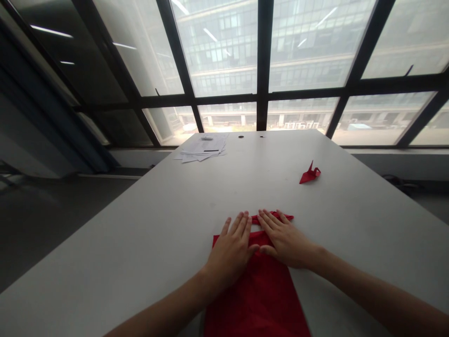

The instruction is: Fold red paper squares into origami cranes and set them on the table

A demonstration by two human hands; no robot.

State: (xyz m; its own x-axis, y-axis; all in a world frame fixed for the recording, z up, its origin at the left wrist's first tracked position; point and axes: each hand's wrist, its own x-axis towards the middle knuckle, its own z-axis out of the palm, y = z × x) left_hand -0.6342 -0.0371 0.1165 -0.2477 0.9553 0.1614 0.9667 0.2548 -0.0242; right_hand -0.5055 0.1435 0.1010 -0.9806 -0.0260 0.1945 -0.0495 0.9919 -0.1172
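Flat on the top edge of a large red sheet [261, 299] lies my left hand [233, 248], fingers stretched out and held close together. My right hand [280, 236] rests beside it, also flat, its thumb almost meeting the left thumb. Just beyond the sheet is a narrow red folded strip [286, 217], partly covered by the right fingers and reaching to the left fingertips. Whether the sheet is paper or cloth I cannot tell. A red origami crane [310, 174] stands farther off to the right, apart from both hands.
The white table [157, 243] stretches away to a wall of dark-framed windows [264, 70]. Loose papers [203, 149] with a small object on top lie at its far left. Two small dark round spots sit near the far edge. A dark curtain [52, 93] hangs at left.
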